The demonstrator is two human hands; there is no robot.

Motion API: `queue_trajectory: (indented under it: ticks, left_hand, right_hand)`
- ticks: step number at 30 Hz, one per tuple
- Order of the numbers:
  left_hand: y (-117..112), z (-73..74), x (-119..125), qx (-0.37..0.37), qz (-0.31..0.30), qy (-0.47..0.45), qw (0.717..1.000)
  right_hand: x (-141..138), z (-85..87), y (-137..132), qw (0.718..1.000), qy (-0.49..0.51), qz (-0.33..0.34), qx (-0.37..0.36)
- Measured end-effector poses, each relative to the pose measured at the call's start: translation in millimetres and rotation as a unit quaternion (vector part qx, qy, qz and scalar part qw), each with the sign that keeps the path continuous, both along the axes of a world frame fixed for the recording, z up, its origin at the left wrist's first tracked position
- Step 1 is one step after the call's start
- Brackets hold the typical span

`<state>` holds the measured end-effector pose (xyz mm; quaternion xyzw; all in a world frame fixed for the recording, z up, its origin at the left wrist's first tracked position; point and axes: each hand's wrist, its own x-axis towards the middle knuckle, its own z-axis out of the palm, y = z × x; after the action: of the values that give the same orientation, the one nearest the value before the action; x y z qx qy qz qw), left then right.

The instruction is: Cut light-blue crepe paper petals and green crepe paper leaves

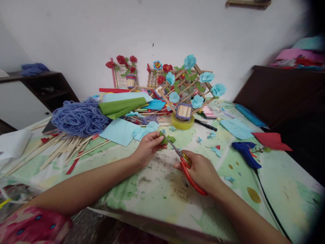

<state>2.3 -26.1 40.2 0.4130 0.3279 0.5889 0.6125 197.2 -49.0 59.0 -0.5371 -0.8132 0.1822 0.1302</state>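
Observation:
Between the fingertips of my left hand (149,146) is a small piece of green paper (171,138), pinched above the table. My right hand (202,169) is closed around the handles of a pair of scissors (187,173) with red and yellow grips. Their blades point up and left and meet the green paper; how far apart they are is hard to make out. Just behind my left hand lie pale blue paper pieces (148,130). A roll of yellowish tape (182,122) rests beyond the blades, in front of a stick lattice (186,88) bearing blue paper flowers.
Blue yarn (80,117), wooden sticks (59,150) and folded green paper (123,106) crowd the left side. At right lie a blue glue gun (246,155) with its cord, red paper (273,140) and light blue paper (236,128). A black marker (206,124) and paper scraps lie nearby.

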Motion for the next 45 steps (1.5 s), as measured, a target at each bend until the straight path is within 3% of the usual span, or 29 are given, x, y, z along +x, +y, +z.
queue_trajectory:
  ticks: [22, 32, 45]
  left_hand:
    - [-0.4, 7.4, -2.9, 0.004, -0.022, 0.038, 0.999]
    - [3.3, 2.4, -5.3, 0.005, 0.020, 0.040, 0.999]
    - [3.5, 0.9, -5.6, 0.021, 0.025, 0.061, 0.998]
  right_hand:
    - [2.4, -1.8, 0.4, 1.000, 0.015, 0.013, 0.023]
    - [1.4, -2.5, 1.4, 1.000, 0.008, 0.006, 0.030]
    - [2.3, -2.5, 1.4, 0.999, -0.002, 0.004, 0.033]
